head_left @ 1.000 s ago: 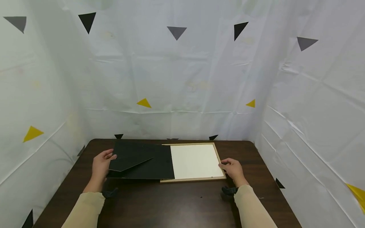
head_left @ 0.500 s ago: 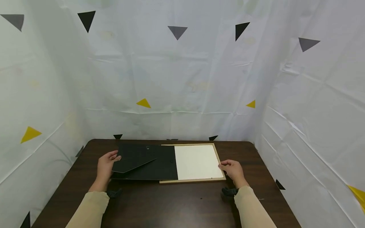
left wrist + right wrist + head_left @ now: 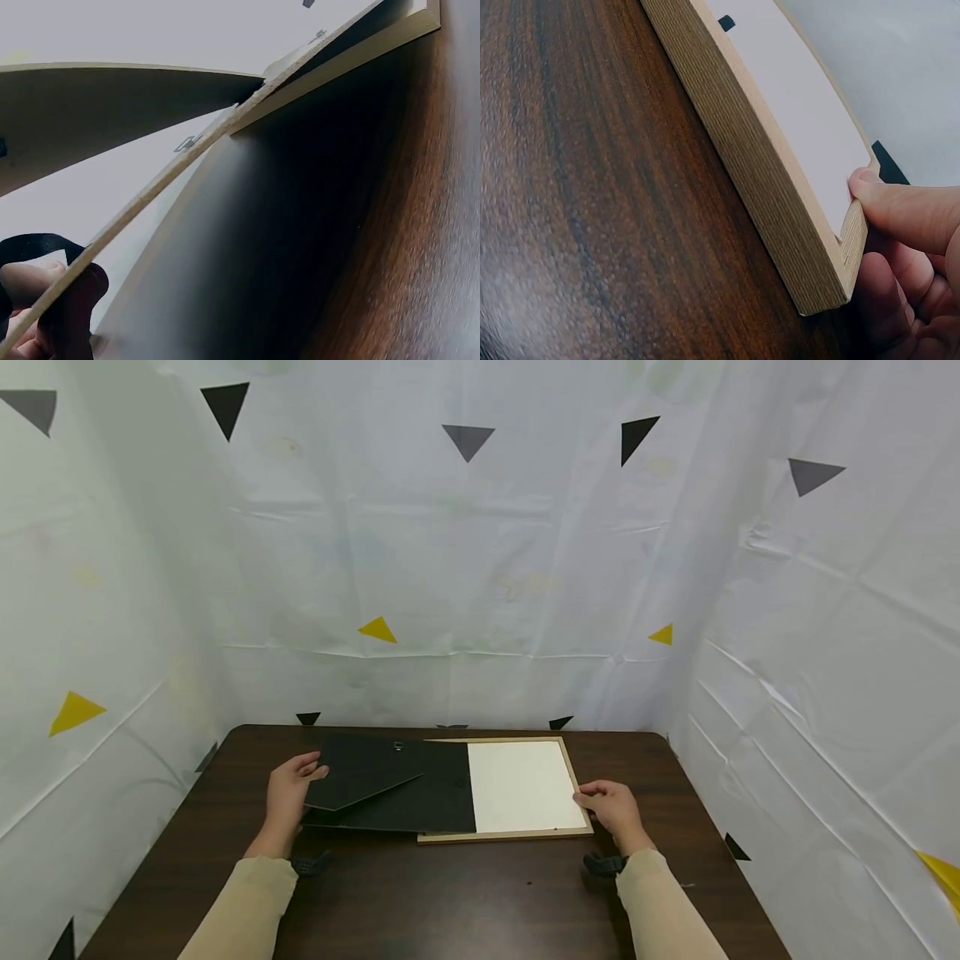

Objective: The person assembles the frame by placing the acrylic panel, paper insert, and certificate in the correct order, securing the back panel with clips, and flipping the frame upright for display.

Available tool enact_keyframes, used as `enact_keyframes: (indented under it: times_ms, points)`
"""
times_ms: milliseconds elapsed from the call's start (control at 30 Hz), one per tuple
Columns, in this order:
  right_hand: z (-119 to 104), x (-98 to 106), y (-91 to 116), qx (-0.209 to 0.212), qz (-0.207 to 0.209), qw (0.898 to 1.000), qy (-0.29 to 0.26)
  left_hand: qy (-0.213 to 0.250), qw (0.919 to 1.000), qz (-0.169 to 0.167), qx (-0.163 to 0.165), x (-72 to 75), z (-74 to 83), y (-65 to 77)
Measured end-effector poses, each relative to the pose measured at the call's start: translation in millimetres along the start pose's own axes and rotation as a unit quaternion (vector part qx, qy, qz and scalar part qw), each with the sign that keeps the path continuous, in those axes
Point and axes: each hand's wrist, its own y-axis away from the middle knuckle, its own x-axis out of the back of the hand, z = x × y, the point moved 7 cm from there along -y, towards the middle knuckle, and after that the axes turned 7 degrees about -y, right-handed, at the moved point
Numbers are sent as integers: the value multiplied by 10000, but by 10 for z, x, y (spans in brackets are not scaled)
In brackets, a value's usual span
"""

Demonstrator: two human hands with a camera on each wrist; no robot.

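Observation:
My left hand (image 3: pixel 287 793) grips the left end of a black picture-frame backing board (image 3: pixel 446 789). Its easel leg (image 3: pixel 356 777) stands partly out from the board. In the left wrist view the board's edge (image 3: pixel 165 176) slants up from the fingers toward the wooden frame (image 3: pixel 352 67), its held end raised. The board's right part covers the left side of the picture frame (image 3: pixel 510 836); a white sheet (image 3: pixel 525 785) shows in the rest. My right hand (image 3: pixel 611 806) pinches the frame's right side, thumb (image 3: pixel 907 210) on top near the corner.
The frame lies on a dark brown wooden table (image 3: pixel 465 902). A small dark tab (image 3: pixel 727 23) sits at the frame's inner edge. White cloth (image 3: pixel 480 568) with triangles hangs behind the table and along both sides.
My left hand has moved to the right with the backing board, which now covers more of the white sheet. My right hand keeps its hold on the frame.

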Motion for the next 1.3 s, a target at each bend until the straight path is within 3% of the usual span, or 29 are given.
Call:
enact_keyframes:
  times_ms: [367,1300]
  points:
    - [-4,4,17,51,-17,10000,-63,82,9999,-99,12,-196,44,-11]
    - [-33,-1,19,103,-22,9999,-115,212,9997,65,-33,-584,123,-41]
